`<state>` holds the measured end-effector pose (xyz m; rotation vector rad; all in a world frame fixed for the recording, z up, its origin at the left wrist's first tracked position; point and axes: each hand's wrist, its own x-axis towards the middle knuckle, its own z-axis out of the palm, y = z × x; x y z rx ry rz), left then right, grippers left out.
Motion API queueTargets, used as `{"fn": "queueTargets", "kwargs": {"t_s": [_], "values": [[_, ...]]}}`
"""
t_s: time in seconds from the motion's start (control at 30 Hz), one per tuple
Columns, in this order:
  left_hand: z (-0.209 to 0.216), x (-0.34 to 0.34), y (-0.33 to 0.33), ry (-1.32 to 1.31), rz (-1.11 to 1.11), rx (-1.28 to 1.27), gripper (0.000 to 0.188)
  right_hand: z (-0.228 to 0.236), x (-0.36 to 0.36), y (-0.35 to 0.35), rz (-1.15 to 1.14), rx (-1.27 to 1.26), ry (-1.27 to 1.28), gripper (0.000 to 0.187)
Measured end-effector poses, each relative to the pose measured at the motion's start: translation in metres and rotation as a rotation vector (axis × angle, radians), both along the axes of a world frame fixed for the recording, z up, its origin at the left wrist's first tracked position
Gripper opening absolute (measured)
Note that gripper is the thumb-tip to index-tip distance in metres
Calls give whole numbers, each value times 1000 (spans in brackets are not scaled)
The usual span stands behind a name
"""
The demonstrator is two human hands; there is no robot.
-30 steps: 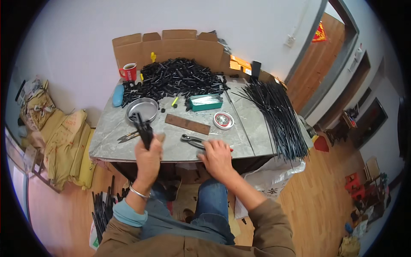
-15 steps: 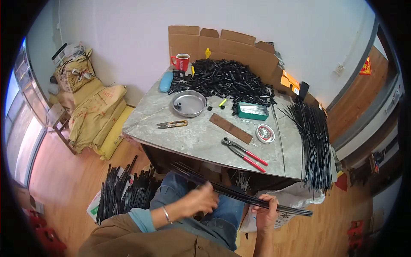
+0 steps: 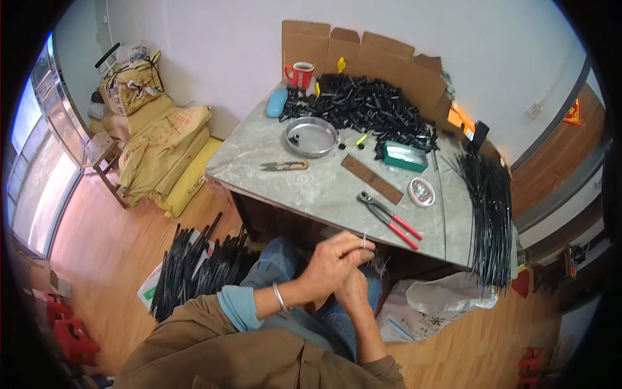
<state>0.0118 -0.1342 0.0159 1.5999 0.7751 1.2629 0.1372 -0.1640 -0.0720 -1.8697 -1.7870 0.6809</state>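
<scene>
My left hand, with a silver bangle at its wrist, is curled over the top of my right hand above my lap, just before the table's front edge. Both hands are closed and touching. A thin pale line shows at the left fingers; I cannot tell whether it is a ring or a wire. Anything inside the grip is hidden. Nearest to the hands on the table lie pincers with red handles. Beyond them are a flat brown strip and a small round dish of shiny bits.
The grey table bears a heap of black parts, a metal pan, thread snips, a green box and a red mug. Long black strips overhang its right edge. More black strips lie left of my legs.
The bundle of black strips held across my lap is no longer visible. My right hand has moved left and my left hand up and right until they meet. The view has shifted.
</scene>
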Motion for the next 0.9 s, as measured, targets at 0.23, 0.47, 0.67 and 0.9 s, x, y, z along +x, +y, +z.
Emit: {"fn": "queueTargets", "kwargs": {"t_s": [0.23, 0.47, 0.67, 0.9], "values": [[-16, -23, 22, 34, -120, -67, 14, 38, 6, 6, 11, 131, 913, 9], [-31, -15, 29, -172, -288, -344, 56, 65, 9, 7, 73, -34, 1079, 8], [-14, -32, 39, -92, -673, -457, 24, 65, 20, 2, 247, -64, 967, 8], [-19, 3, 14, -598, -235, -727, 23, 64, -31, -2, -237, 332, 963, 20]]}}
